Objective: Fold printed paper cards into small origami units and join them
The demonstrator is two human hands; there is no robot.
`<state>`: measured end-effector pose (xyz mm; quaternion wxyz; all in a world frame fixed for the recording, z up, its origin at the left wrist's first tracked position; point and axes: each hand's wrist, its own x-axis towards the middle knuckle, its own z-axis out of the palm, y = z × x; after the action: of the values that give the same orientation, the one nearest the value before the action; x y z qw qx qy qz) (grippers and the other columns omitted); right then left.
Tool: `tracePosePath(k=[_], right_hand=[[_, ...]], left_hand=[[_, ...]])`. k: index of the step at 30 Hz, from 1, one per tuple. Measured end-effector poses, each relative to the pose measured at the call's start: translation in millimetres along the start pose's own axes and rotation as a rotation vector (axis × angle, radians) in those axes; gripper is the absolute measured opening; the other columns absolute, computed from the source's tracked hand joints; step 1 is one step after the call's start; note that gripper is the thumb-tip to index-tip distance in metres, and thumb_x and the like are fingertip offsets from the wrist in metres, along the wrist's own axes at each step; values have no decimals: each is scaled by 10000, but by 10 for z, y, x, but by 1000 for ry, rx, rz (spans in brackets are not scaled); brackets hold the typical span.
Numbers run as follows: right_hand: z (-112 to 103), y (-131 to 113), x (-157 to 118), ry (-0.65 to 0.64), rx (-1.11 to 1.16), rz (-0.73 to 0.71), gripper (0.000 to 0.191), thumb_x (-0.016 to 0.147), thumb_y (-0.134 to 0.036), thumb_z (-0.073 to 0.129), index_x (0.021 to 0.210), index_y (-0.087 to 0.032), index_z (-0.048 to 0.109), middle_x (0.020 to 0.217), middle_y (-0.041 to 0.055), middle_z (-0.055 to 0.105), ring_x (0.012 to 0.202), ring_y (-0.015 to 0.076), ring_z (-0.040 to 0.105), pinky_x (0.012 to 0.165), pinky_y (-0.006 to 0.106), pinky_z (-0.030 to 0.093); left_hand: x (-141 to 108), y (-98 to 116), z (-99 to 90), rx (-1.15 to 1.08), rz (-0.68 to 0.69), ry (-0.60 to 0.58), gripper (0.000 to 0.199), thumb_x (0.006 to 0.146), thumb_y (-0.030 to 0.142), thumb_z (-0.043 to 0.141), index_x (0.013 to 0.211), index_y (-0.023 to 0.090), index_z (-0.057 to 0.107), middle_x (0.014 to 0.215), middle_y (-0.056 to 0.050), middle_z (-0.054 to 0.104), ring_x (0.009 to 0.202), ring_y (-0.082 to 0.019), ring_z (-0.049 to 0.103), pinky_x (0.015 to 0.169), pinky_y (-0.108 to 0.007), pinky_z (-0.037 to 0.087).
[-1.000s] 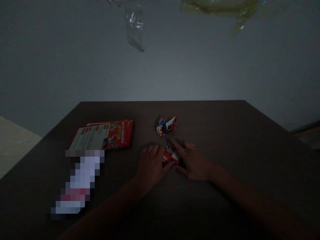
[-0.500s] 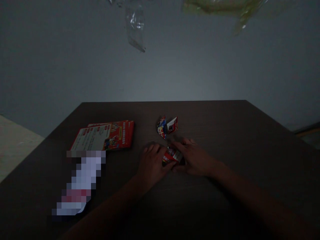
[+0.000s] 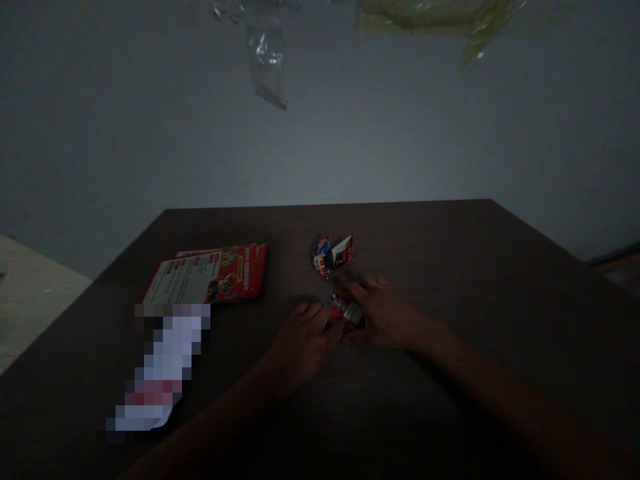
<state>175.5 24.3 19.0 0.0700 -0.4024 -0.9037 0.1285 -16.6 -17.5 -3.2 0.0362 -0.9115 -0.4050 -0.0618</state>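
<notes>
A small red, white and blue printed paper piece lies low on the table between my hands. My right hand grips its right side, with the fingers bent around the edge. My left hand is at its left lower edge, its thumb and forefinger pressed together there. Much of the piece is covered by my fingers, and the dim light hides its folds. Just beyond my hands stand a blue and yellow folded printed paper piece and a white and red one, close together.
Red printed booklets or packs lie stacked on the dark table at the left. Nearer me is a long pale object, blurred by pixels. Behind the table a clear plastic piece and yellowish tape show on the wall.
My left hand has shifted slightly down and covers the paper's lower left, where red print showed before. My right hand has stayed almost in place; the view has tilted a little.
</notes>
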Motion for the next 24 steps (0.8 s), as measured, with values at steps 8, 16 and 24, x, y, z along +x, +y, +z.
tracePosePath(k=[8, 16, 24], right_hand=[[17, 7, 4, 23, -6, -21, 724, 647, -507, 724, 1235, -162, 482, 1087, 124, 610, 1019, 306, 498, 861, 424, 356], [26, 13, 4, 1, 0, -2, 732, 646, -502, 726, 1247, -174, 467, 1094, 132, 608, 1035, 316, 492, 872, 440, 342], [-6, -7, 10, -6, -2, -3, 709, 663, -472, 718, 1249, -160, 468, 1082, 135, 614, 1039, 317, 488, 866, 427, 347]], left_hand=[[-11, 21, -73, -33, -193, 14, 369, 886, 393, 436, 1209, 236, 521, 1003, -83, 550, 942, -247, 484, 748, -386, 363], [17, 20, -64, -9, -228, 11, 417, 874, 422, 418, 1234, 235, 515, 1006, -106, 552, 941, -277, 484, 740, -411, 366], [28, 59, -54, 9, -270, 28, 451, 865, 429, 425, 1257, 219, 499, 1027, -119, 547, 957, -287, 477, 751, -415, 366]])
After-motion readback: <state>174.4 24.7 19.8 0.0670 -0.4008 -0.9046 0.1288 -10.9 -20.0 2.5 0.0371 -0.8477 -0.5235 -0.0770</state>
